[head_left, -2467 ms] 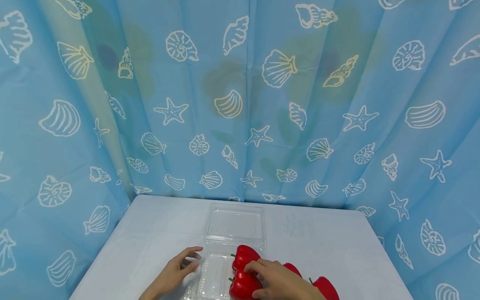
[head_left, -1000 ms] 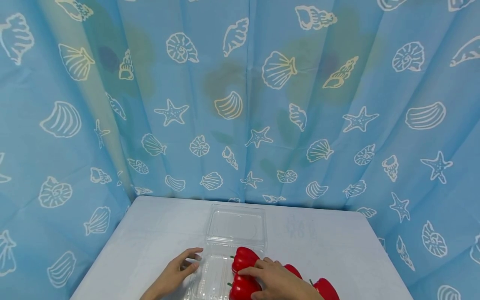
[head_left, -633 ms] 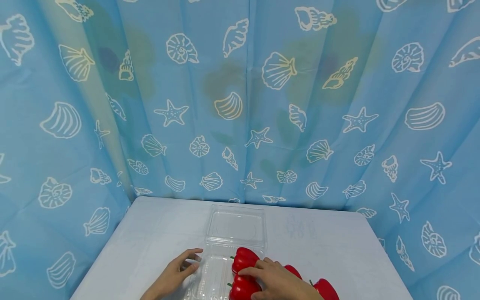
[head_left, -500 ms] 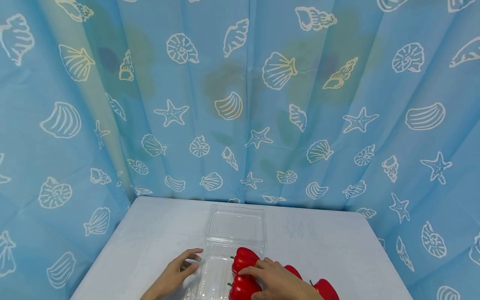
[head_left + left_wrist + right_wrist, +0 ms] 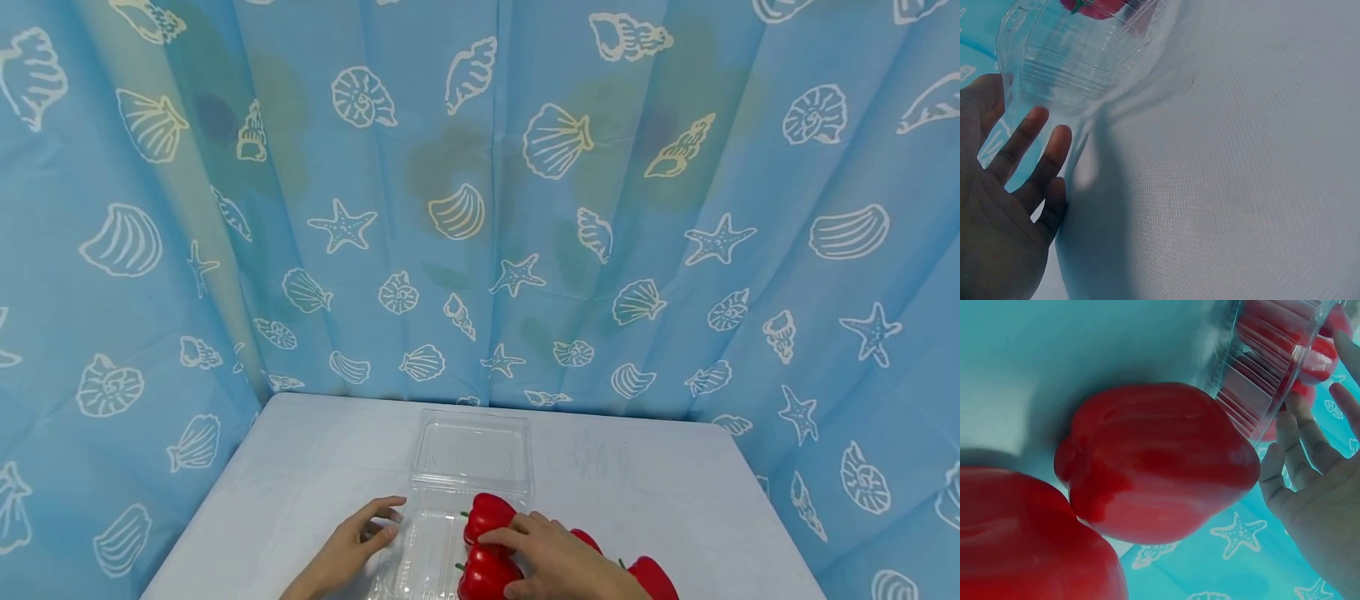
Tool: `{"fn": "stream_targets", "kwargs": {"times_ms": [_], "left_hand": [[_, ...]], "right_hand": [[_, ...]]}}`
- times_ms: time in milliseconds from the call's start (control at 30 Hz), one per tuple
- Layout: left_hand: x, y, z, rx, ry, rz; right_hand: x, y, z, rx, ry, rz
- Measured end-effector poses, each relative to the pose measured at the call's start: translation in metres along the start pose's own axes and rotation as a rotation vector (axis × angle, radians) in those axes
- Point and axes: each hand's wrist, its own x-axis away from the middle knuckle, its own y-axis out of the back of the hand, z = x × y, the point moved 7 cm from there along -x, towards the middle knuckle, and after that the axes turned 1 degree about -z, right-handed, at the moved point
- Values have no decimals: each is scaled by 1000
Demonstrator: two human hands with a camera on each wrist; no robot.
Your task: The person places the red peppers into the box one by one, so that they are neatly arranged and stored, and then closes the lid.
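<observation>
From the head view, a clear plastic clamshell box [image 5: 450, 517] lies open on the pale desk [image 5: 660, 500], its lid flat toward the blue shell-print curtain [image 5: 480, 208]. Two red bell peppers sit in the tray's right side: the far pepper [image 5: 487, 512] and the near pepper [image 5: 483, 575]. The right hand [image 5: 555, 558] lies over them, fingers gently spread, fingertips [image 5: 491, 542] resting where the two peppers meet. Two more red peppers lie on the desk just right of the box, one mostly hidden behind the hand [image 5: 588, 537], the other [image 5: 652, 577] at the frame's lower edge. The left hand [image 5: 348, 546] rests at the box's left edge, fingers loosely bent and touching the rim.

The left wrist view shows the left hand [image 5: 1004, 206] with fingers relaxed and apart, its fingertips [image 5: 1054, 140] against the ribbed wall of the box [image 5: 1066, 56]; a bit of red shows through the plastic.

The right wrist view shows a desk pepper [image 5: 1160, 459] close up beside the box wall [image 5: 1260, 381], with another pepper [image 5: 1029, 544] just next to it. The right hand [image 5: 1322, 487] has straight fingers over the box; whether they press the pepper inside is hard to tell here.
</observation>
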Motion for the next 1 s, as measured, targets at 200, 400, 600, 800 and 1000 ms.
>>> {"fn": "stream_targets", "kwargs": {"times_ms": [200,400,600,800,1000], "left_hand": [[0,1,-2,14,-1,7],[1,3,-5,17,-15,6],[0,2,-4,2,-9,-1],[-1,1,-2,-14,3,7],[1,1,-2,-10,18,7]], "right_hand": [[6,13,-2,-74,-17,-28],[12,28,-8,-68,-30,-77],[18,39,-21,-13,-78,-127],[26,44,-39,16,-129,-145],[34,47,-55,0,-161,-146]]}}
